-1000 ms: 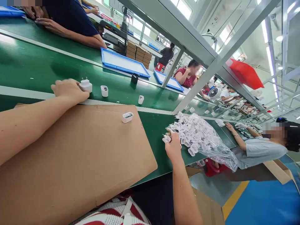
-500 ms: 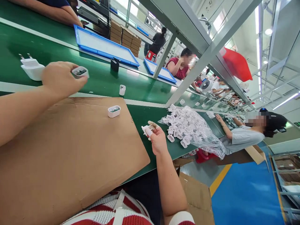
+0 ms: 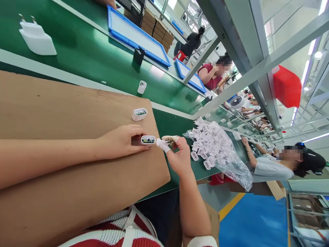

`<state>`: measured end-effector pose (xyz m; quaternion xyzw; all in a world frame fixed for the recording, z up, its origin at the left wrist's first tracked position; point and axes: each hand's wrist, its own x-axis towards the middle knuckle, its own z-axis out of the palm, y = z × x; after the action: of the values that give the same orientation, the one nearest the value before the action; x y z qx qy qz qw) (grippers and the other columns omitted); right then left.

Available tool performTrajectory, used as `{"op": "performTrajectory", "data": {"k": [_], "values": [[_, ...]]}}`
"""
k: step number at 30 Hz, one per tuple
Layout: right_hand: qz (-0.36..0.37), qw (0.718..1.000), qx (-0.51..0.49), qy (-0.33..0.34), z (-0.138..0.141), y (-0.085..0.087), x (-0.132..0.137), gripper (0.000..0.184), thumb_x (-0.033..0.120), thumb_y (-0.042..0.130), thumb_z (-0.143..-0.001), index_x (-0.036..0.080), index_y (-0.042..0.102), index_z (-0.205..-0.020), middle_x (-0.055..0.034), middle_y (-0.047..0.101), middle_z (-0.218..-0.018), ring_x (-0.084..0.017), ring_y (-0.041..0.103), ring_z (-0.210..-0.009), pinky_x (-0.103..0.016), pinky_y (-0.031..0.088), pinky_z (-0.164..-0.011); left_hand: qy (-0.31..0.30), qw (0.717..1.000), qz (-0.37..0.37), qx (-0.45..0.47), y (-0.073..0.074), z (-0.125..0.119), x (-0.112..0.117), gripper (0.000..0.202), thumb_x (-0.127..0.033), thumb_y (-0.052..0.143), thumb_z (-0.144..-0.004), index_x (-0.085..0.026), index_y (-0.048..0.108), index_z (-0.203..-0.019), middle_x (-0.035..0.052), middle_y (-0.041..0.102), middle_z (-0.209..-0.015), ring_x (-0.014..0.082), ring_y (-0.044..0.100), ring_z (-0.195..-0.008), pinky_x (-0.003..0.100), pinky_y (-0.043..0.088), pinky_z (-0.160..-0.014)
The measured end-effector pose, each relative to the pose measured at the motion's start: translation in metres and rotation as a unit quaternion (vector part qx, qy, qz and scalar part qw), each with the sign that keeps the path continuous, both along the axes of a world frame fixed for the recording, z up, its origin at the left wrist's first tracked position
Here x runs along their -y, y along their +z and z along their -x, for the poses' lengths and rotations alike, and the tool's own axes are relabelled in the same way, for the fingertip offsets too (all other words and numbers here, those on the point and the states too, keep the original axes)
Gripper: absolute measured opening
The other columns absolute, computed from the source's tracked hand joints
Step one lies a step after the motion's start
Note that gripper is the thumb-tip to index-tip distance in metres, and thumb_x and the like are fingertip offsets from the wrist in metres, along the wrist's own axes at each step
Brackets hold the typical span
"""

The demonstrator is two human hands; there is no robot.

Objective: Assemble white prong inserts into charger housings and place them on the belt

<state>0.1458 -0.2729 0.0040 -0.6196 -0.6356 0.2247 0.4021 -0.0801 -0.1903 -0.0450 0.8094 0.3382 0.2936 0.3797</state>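
Observation:
My left hand (image 3: pixel 130 140) is closed around a white charger housing (image 3: pixel 148 140), whose open end shows a circuit board inside. It rests low over the cardboard sheet (image 3: pixel 84 185). Just to its right, my right hand (image 3: pixel 178 152) pinches a white plug cap with metal prongs (image 3: pixel 163 144), close to the housing's open end. Whether the two parts touch I cannot tell. White covers sit on the fingertips of my right hand. A second open charger housing (image 3: pixel 139 114) with a board inside stands on the cardboard just beyond my left hand.
A plastic bag heaped with white plug caps (image 3: pixel 209 142) lies right of my right hand. On the green bench stand a small white housing (image 3: pixel 142 87), a black block (image 3: pixel 139 55) and a white two-pin charger (image 3: pixel 37 37). Blue-rimmed trays (image 3: pixel 138 36) lie behind. A co-worker (image 3: pixel 272 164) sits at right.
My left hand has come from the far left, carrying the charger housing over to beside my right hand. The right hand keeps its plug cap. The camera view has shifted.

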Motion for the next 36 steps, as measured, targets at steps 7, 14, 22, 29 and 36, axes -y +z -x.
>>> {"op": "performTrajectory", "data": {"k": [7,14,22,29,36], "values": [[-0.049,0.94,0.308,0.137,0.024,0.011,-0.022,0.038,0.005,0.061,-0.086,0.021,0.078,-0.116,-0.0062,0.07,-0.102,-0.023,0.061,-0.097,-0.032,0.05,-0.082,-0.018,0.999,0.005,0.036,-0.002,0.002,-0.002,0.044,-0.063,0.062,-0.088,-0.02,0.074,-0.084,0.0052,0.067,-0.086,0.0197,0.06,-0.076,0.031,0.047,-0.069],[-0.045,0.904,0.386,0.178,0.029,0.02,-0.026,0.032,0.001,0.056,-0.084,0.023,0.074,-0.1,-0.0062,0.067,-0.098,-0.022,0.055,-0.09,-0.032,0.045,-0.075,-0.024,0.999,0.01,0.03,-0.002,0.001,-0.003,0.042,-0.059,0.06,-0.088,-0.019,0.066,-0.074,0.0055,0.063,-0.085,0.0188,0.059,-0.074,0.031,0.045,-0.068],[-0.016,0.908,0.383,0.169,0.034,0.022,-0.032,0.029,0.0,0.055,-0.081,0.022,0.071,-0.091,-0.0037,0.062,-0.091,-0.02,0.052,-0.084,-0.029,0.039,-0.067,-0.018,0.999,0.035,0.022,0.001,0.001,-0.002,0.042,-0.059,0.061,-0.085,-0.019,0.065,-0.071,0.0041,0.061,-0.081,0.0174,0.057,-0.069,0.031,0.043,-0.065],[0.011,0.946,0.261,0.193,0.022,0.016,-0.041,0.031,0.002,0.055,-0.082,0.021,0.075,-0.096,-0.0019,0.057,-0.088,-0.018,0.059,-0.084,-0.027,0.046,-0.069,-0.018,0.999,0.044,0.021,0.004,0.001,-0.003,0.046,-0.064,0.062,-0.084,-0.02,0.064,-0.07,0.0038,0.06,-0.079,0.0181,0.058,-0.07,0.03,0.045,-0.067],[-0.048,0.938,0.304,0.162,0.022,0.016,-0.028,0.03,0.003,0.055,-0.085,0.021,0.074,-0.1,-0.0049,0.059,-0.094,-0.021,0.057,-0.09,-0.031,0.047,-0.075,-0.01,0.999,0.04,0.018,0.004,0.001,-0.002,0.041,-0.058,0.065,-0.081,-0.02,0.06,-0.066,0.0031,0.06,-0.077,0.0173,0.054,-0.066,0.031,0.041,-0.062]]}}
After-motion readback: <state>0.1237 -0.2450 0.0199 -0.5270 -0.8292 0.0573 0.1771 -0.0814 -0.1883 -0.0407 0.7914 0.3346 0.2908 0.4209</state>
